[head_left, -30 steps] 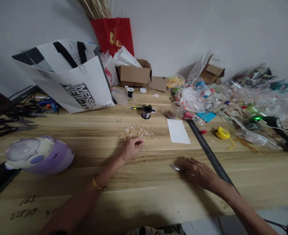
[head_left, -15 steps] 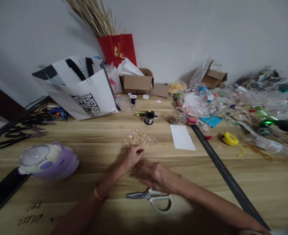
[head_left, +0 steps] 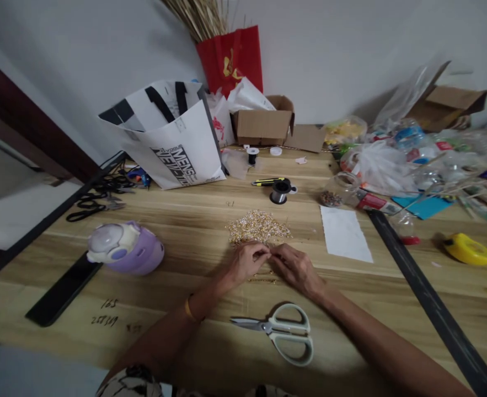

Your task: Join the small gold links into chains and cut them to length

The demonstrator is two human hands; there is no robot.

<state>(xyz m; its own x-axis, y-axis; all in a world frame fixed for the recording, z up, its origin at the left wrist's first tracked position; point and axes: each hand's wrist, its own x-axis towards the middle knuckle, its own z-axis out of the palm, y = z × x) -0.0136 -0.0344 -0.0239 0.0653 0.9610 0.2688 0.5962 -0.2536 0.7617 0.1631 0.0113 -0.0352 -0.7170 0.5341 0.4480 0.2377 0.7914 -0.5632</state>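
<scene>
A pile of small gold and clear beads lies mid-table. At its near edge my left hand is closed, with thumb and fingertips pinched. My right hand meets it there, fingertips also pinched together. What they grip is too small to make out. Just below the fingers, a short gold beaded strand lies on the wood, apart from the pile. Nearer to me lie scissors with pale handles, blades pointing left.
Behind the beads are a wire spool and a yellow utility knife. A white paper lies right, a purple-and-cream lidded container left. Farther right are a tape measure and a heap of plastic bottles and bags.
My right hand, blurred and lower before, has moved up to meet my left fingertips. The view has shifted left, so the table's things sit farther right. The scissors are now uncovered.
</scene>
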